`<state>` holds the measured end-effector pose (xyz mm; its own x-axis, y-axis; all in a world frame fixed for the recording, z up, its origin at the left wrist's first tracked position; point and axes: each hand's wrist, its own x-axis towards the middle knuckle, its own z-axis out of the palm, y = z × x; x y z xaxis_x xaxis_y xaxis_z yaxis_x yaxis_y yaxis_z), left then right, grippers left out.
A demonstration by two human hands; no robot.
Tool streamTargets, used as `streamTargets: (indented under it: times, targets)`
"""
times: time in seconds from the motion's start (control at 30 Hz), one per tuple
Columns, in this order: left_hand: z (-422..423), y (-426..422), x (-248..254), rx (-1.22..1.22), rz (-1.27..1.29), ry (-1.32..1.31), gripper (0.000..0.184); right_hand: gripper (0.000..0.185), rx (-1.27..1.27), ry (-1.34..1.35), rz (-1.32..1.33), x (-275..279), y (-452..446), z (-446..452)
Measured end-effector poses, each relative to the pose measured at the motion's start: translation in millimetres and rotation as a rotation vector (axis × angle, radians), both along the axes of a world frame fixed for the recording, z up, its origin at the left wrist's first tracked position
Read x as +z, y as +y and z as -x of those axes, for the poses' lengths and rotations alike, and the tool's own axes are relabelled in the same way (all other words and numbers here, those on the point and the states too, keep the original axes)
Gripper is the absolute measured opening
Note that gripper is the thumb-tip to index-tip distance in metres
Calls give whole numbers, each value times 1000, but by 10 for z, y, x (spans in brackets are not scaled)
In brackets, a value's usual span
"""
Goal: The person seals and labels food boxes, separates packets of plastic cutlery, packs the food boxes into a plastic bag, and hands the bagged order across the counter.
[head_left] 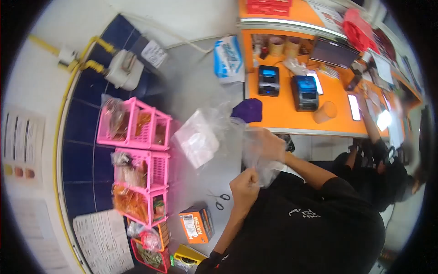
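My left hand point(245, 188) is closed on the edge of a clear plastic bag point(264, 172). The bag's film covers much of my right hand point(270, 145), which is at or inside it; those fingers are blurred behind the plastic. Beyond my hands, a white packet point(197, 142) in clear plastic lies on the grey metal counter point(182, 98). A purple cloth point(247, 110) sits close to my right hand. Black-handled scissors point(221, 201) lie to the left of my left hand.
Pink baskets point(157, 176) with bagged items line the tiled wall. An orange-black box point(197, 223) and a yellow object point(189, 254) are nearby. A blue-white pack point(229, 59) stands by the orange desk point(287, 121), which holds small printers point(305, 93). Another person point(381, 176) is at right.
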<state>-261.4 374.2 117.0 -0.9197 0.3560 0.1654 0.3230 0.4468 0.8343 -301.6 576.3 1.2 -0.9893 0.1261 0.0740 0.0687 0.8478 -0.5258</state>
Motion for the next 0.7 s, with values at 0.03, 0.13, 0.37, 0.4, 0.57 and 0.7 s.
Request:
streamTargets:
  times: [0.03,0.13,0.37,0.4,0.57,0.7]
  targets:
    - [-1,-33,57,-20,-27,92,20,37,41,-143,-27,96,73,-23]
    - [51,-46,16,-11,-66,181,20,42,280,-353,-129,-57,166,-148]
    - [-2,219,309,-318,-91,140,15,58,402,-203,465,-276,5,-408]
    - [-8,218,360,-413,-132,255,16,60,353,-290,538,-268,78,-438]
    - [15,191,167,-389,-106,40,14,69,177,-392,1142,32,162,-372]
    - [-1,248,-78,-278,-46,114,33,76,67,-264,1889,291,88,-237]
